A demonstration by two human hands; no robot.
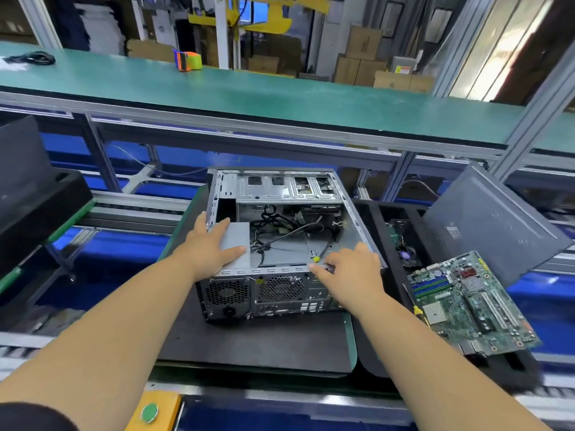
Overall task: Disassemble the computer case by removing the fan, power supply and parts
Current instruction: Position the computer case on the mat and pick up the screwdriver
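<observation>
We can read no text anywhere; the sticker [403,70] on a far box [401,79] is perhaps a warning label, too blurred.

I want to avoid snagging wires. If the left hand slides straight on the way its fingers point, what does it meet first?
The left hand lies flat on the power supply, fingers pointing right. Going on, it would probably meet the black cables just past the supply's edge; depth is unclear.
</observation>
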